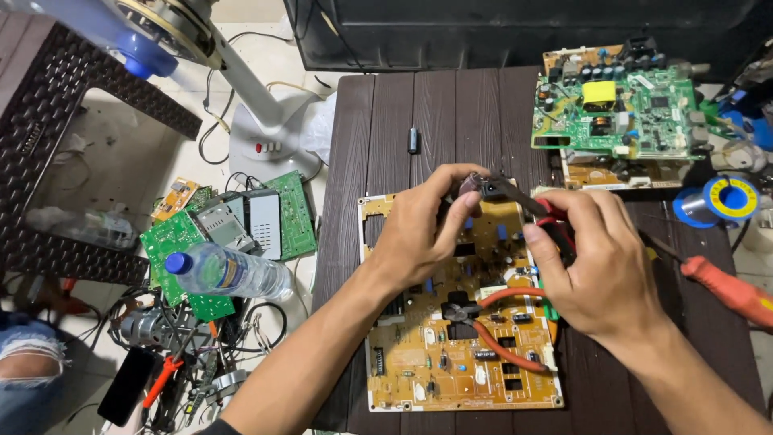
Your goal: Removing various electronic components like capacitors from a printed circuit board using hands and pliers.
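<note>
Orange-handled pliers (493, 332) lay on the tan circuit board (419, 362) on the dark tabletop (451, 113). Above it, the left hand (419, 234) pinched a small dark part (471, 184); the right hand (592, 266) gripped red-handled pliers (527, 203), apparently clamping that part.

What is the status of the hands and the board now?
Left hand pinches small dark part. Right hand grips red-handled pliers on it. Tan circuit board below; second pliers lying on board.

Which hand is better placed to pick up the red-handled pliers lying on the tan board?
Probably the left hand. It only pinches a small dark part at its fingertips, while the right hand grips a red-handled cutter. The pliers lie on the board below both hands.
</note>
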